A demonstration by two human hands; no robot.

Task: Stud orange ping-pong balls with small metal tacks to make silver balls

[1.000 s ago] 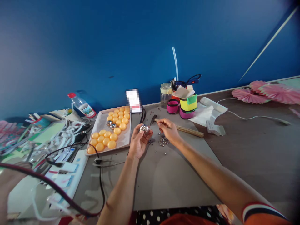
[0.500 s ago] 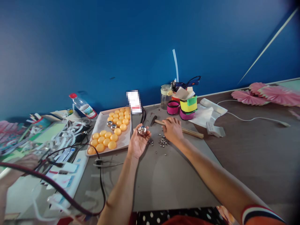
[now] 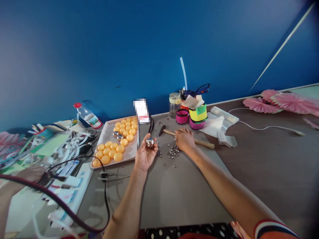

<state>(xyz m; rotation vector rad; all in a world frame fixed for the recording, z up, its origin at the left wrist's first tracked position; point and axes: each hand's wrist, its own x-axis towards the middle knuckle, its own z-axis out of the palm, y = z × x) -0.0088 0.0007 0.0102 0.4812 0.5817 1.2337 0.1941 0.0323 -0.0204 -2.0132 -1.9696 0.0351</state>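
My left hand is turned palm up, its fingers curled around a shiny silver studded ball. My right hand rests over the wooden handle of a small hammer, fingers closed on it, the hammer lying on the grey mat. A small pile of silver studs sits between the two hands. Just left of my left hand is a tray holding several orange balls and two silver ones.
Pink and yellow tape-covered tubs, a glass jar and scissors stand at the back. A plastic bottle, cables and papers crowd the left. A white cord and pink paper fans lie at the right. Another person's hand shows far left.
My right hand left the studs beside the ball and moved back onto the hammer handle. My left hand opened palm up with the silver ball.
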